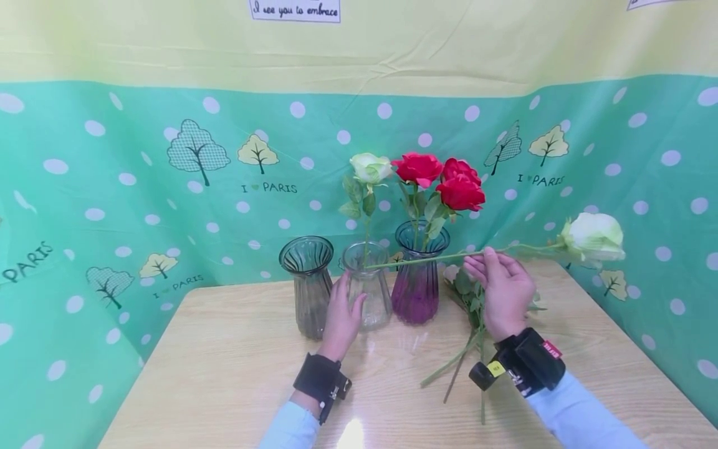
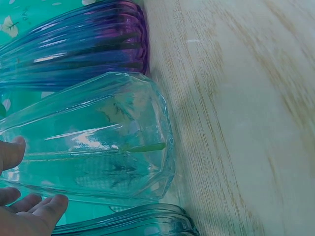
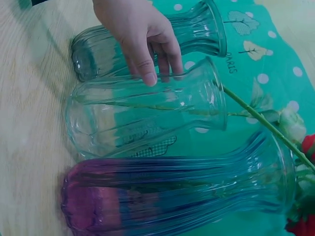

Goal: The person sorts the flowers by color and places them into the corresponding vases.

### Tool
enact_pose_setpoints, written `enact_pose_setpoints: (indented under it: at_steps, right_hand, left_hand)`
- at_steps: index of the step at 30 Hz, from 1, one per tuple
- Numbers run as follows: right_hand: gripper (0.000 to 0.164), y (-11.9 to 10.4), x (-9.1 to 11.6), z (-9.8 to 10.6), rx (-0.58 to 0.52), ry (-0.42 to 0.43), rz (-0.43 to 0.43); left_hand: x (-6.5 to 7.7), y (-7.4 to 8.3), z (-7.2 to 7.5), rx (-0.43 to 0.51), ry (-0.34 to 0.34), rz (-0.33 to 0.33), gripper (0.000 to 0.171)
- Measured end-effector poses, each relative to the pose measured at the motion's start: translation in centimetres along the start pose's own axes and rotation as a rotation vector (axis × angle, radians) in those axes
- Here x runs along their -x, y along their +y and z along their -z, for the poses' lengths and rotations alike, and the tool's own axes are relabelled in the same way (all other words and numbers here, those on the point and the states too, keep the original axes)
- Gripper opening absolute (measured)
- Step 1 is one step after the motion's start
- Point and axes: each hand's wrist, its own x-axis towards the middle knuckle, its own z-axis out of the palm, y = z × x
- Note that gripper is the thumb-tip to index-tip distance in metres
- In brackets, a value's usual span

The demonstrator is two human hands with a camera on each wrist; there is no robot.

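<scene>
My left hand (image 1: 341, 319) holds a clear glass vase (image 1: 377, 307) by its left side, thumb in front and fingers partly behind it. A white rose (image 1: 370, 167) stands upright in that vase, its stem seen through the glass (image 2: 147, 147). Between thumb and fingers, my right hand (image 1: 505, 293) pinches the stem of another white rose (image 1: 593, 238). This stem lies nearly level, bloom to the right, its cut end at the clear vase's rim. In the right wrist view the stem (image 3: 251, 110) slants to the vase mouth.
Close on the left stands a grey ribbed vase (image 1: 311, 302). To the right, a blue-purple vase (image 1: 415, 296) holds several red roses (image 1: 461, 190). More stems (image 1: 457, 362) and leaves lie on the wooden table (image 1: 224, 386) below my right hand. A patterned green cloth (image 1: 314, 137) hangs behind.
</scene>
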Motion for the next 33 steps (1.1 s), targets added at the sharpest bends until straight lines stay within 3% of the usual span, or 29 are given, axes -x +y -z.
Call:
enact_pose_setpoints:
  at_steps: [8, 17, 22, 29, 33]
  right_hand:
    - [0.015, -0.1, 0.5, -1.1, 0.132, -0.075, 0.159]
    - [0.013, 0.4, 0.5, -2.0, 0.192, -0.130, 0.222]
    - [0.017, 0.5, 0.4, -2.5, 0.222, -0.145, 0.243]
    - [0.024, 0.6, 0.6, -3.4, 0.358, -0.188, 0.296]
    - [0.023, 0.9, 0.7, -4.1, 0.360, -0.223, 0.312]
  left_hand:
    - [0.0, 0.1, 0.1, -0.004, 0.002, -0.009, 0.063]
    - [0.0, 0.1, 0.0, -0.010, 0.025, -0.038, 0.062]
    - [0.1, 0.0, 0.0, -0.007, 0.016, -0.023, 0.062]
    - [0.0, 0.0, 0.0, -0.005, 0.000, -0.003, 0.063]
    - [0.1, 0.0, 0.0, -0.006, -0.001, 0.003, 0.063]
